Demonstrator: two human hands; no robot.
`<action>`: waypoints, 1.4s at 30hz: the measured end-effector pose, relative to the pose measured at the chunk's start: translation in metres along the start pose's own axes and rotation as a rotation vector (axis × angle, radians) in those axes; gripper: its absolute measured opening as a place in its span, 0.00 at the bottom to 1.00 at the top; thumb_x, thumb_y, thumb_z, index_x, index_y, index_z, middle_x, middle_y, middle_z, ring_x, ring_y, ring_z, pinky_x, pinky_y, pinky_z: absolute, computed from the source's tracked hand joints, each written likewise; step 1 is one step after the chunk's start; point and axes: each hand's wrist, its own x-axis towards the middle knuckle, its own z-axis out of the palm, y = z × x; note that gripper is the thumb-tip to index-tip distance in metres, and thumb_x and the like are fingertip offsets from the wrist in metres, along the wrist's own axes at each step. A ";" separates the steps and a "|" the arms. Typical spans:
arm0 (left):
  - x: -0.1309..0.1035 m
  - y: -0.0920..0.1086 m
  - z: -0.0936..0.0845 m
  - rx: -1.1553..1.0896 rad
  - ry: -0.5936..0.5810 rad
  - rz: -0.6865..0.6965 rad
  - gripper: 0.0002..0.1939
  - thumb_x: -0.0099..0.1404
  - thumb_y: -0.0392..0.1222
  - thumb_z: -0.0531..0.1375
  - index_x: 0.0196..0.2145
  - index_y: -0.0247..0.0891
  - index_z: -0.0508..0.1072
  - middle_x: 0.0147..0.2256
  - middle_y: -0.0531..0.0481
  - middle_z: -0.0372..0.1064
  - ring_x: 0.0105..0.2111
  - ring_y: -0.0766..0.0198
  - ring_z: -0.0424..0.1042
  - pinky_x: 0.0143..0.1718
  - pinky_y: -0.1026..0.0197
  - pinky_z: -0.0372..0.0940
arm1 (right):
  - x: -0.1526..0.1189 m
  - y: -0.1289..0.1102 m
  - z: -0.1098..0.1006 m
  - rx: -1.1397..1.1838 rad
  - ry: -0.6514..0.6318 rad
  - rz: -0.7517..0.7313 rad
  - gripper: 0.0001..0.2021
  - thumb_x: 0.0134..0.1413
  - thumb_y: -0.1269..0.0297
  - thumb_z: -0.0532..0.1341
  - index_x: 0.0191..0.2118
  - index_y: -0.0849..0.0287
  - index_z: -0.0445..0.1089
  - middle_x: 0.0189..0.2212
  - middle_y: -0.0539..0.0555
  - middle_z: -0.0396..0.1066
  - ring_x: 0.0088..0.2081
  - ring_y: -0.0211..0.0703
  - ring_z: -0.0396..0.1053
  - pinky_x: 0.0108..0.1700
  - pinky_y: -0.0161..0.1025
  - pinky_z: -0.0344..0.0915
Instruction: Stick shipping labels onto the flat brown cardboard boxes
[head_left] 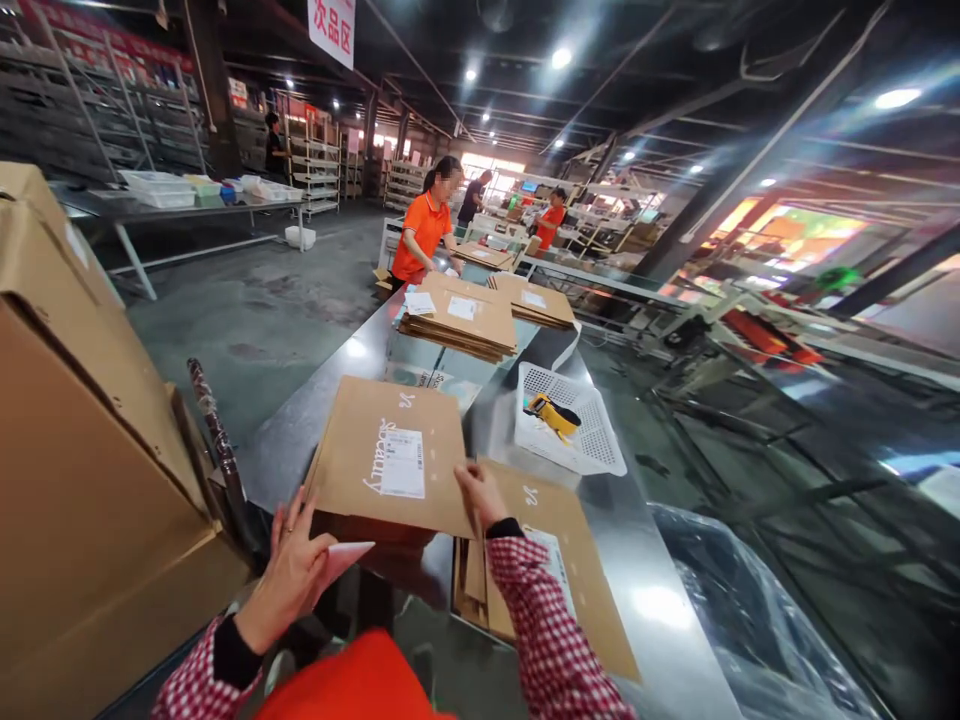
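Note:
In the head view a flat brown cardboard mailer (pixel 352 420) lies on the metal table, with white lettering and a white shipping label (pixel 405 465) on it. My right hand (pixel 480 492) pinches its near right corner. Under the thumb of my left hand (pixel 296 560) is a white paper sheet or thin stack of slips (pixel 349 556). The fingers of that hand reach the mailer's left edge. Beneath my right forearm, a second pile of labelled mailers (pixel 592 570) sits at the table's near edge, partly covered by my sleeve.
A white perforated basket (pixel 600 440) holds a yellow-and-black handheld device (pixel 555 415). Farther along the table (pixel 289 435) are more cardboard stacks (pixel 469 325). Across them stands a person in an orange shirt (pixel 427 238). A large cardboard box (pixel 82 430) rises on my left.

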 end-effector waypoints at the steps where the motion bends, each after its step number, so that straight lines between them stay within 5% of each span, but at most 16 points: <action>1: 0.003 0.006 -0.003 -0.012 -0.012 0.020 0.16 0.67 0.42 0.50 0.31 0.41 0.77 0.64 0.42 0.52 0.65 0.44 0.44 0.59 0.31 0.45 | -0.005 0.004 -0.018 0.055 -0.002 0.016 0.23 0.39 0.42 0.56 0.33 0.58 0.65 0.31 0.58 0.74 0.34 0.50 0.73 0.36 0.43 0.69; 7: 0.024 0.028 -0.057 -0.153 -0.097 0.159 0.18 0.70 0.44 0.46 0.37 0.42 0.76 0.59 0.43 0.62 0.63 0.53 0.51 0.63 0.38 0.42 | -0.048 0.086 -0.188 0.302 0.145 0.288 0.24 0.29 0.47 0.66 0.36 0.52 0.68 0.30 0.55 0.75 0.33 0.55 0.75 0.34 0.47 0.71; 10: 0.035 0.042 -0.092 -0.220 -0.121 0.186 0.16 0.70 0.41 0.47 0.41 0.42 0.74 0.57 0.47 0.65 0.62 0.57 0.54 0.64 0.44 0.44 | -0.050 0.120 -0.235 0.044 0.283 0.388 0.23 0.27 0.46 0.65 0.34 0.53 0.70 0.35 0.61 0.75 0.42 0.64 0.73 0.42 0.55 0.69; 12: 0.043 0.054 -0.109 -0.252 -0.139 0.185 0.16 0.69 0.36 0.47 0.41 0.42 0.74 0.55 0.48 0.67 0.62 0.58 0.55 0.64 0.46 0.46 | -0.048 0.114 -0.219 -0.171 0.394 0.303 0.28 0.25 0.44 0.65 0.36 0.56 0.71 0.42 0.66 0.72 0.52 0.69 0.66 0.52 0.61 0.62; 14: 0.050 0.067 -0.120 -0.301 -0.142 0.188 0.16 0.68 0.33 0.47 0.41 0.41 0.73 0.53 0.48 0.69 0.61 0.59 0.57 0.64 0.47 0.48 | -0.055 0.085 -0.167 -0.161 0.336 0.066 0.37 0.28 0.41 0.64 0.46 0.59 0.69 0.53 0.66 0.66 0.59 0.67 0.57 0.59 0.61 0.55; 15: 0.052 0.072 -0.124 -0.331 -0.142 0.196 0.15 0.68 0.34 0.47 0.40 0.41 0.73 0.53 0.48 0.70 0.60 0.59 0.58 0.63 0.47 0.50 | -0.062 0.065 -0.133 -0.019 0.202 -0.075 0.40 0.32 0.39 0.64 0.52 0.58 0.66 0.56 0.64 0.63 0.59 0.62 0.58 0.60 0.58 0.55; 17: 0.056 0.078 -0.130 -0.382 -0.145 0.207 0.14 0.69 0.36 0.47 0.42 0.40 0.72 0.53 0.47 0.70 0.59 0.58 0.60 0.63 0.47 0.52 | -0.082 0.021 -0.058 0.243 -0.344 -0.317 0.40 0.37 0.43 0.67 0.58 0.53 0.61 0.59 0.59 0.60 0.60 0.53 0.58 0.61 0.50 0.55; 19: 0.058 0.075 -0.134 -0.404 -0.133 0.184 0.15 0.70 0.40 0.46 0.44 0.41 0.73 0.52 0.47 0.71 0.58 0.57 0.62 0.62 0.47 0.54 | -0.102 -0.018 0.007 0.356 -0.733 -0.467 0.40 0.35 0.46 0.71 0.57 0.53 0.63 0.58 0.57 0.62 0.58 0.52 0.60 0.60 0.47 0.56; 22: 0.056 0.056 -0.137 -0.350 -0.073 0.067 0.19 0.71 0.45 0.45 0.43 0.42 0.74 0.50 0.48 0.72 0.56 0.55 0.65 0.61 0.48 0.57 | -0.124 -0.049 0.061 0.440 -0.968 -0.465 0.21 0.47 0.48 0.66 0.43 0.58 0.74 0.43 0.54 0.73 0.47 0.47 0.69 0.54 0.46 0.63; 27: 0.030 0.038 -0.124 -0.166 0.089 -0.250 0.28 0.66 0.54 0.53 0.61 0.42 0.58 0.63 0.43 0.53 0.62 0.49 0.54 0.61 0.45 0.55 | -0.134 -0.045 0.063 0.467 -0.831 -0.352 0.14 0.52 0.53 0.64 0.35 0.59 0.74 0.34 0.52 0.73 0.38 0.42 0.69 0.44 0.39 0.66; 29: 0.019 0.046 -0.110 -0.251 -0.043 -0.174 0.32 0.62 0.56 0.59 0.60 0.44 0.58 0.61 0.43 0.57 0.62 0.48 0.55 0.60 0.47 0.56 | -0.135 -0.042 0.062 0.411 -0.775 -0.361 0.13 0.52 0.53 0.65 0.32 0.60 0.73 0.29 0.50 0.70 0.33 0.39 0.66 0.39 0.36 0.65; 32: 0.013 0.064 -0.089 -0.419 -0.196 -0.195 0.23 0.61 0.53 0.61 0.52 0.45 0.66 0.49 0.47 0.70 0.52 0.54 0.68 0.54 0.55 0.65 | -0.137 -0.041 0.067 0.349 -0.683 -0.358 0.14 0.52 0.54 0.64 0.27 0.61 0.70 0.24 0.47 0.64 0.28 0.35 0.60 0.31 0.32 0.61; 36: 0.020 0.072 -0.075 -0.649 -0.184 -0.392 0.11 0.66 0.48 0.57 0.44 0.43 0.67 0.37 0.53 0.74 0.35 0.64 0.76 0.36 0.66 0.70 | -0.141 -0.048 0.071 0.316 -0.557 -0.393 0.11 0.53 0.56 0.64 0.35 0.59 0.70 0.29 0.50 0.67 0.31 0.37 0.64 0.33 0.33 0.63; 39: 0.024 0.069 -0.074 -0.781 -0.201 -0.447 0.12 0.67 0.46 0.57 0.47 0.44 0.64 0.36 0.55 0.76 0.37 0.66 0.77 0.38 0.67 0.70 | -0.140 -0.059 0.065 0.283 -0.480 -0.527 0.10 0.55 0.59 0.63 0.43 0.55 0.71 0.39 0.54 0.69 0.39 0.41 0.68 0.40 0.36 0.66; 42: 0.027 0.065 -0.073 -0.828 -0.203 -0.468 0.14 0.67 0.46 0.55 0.49 0.44 0.60 0.36 0.55 0.77 0.37 0.66 0.77 0.39 0.66 0.70 | -0.139 -0.067 0.061 0.225 -0.444 -0.642 0.04 0.57 0.63 0.62 0.37 0.53 0.73 0.36 0.53 0.70 0.38 0.41 0.69 0.40 0.37 0.67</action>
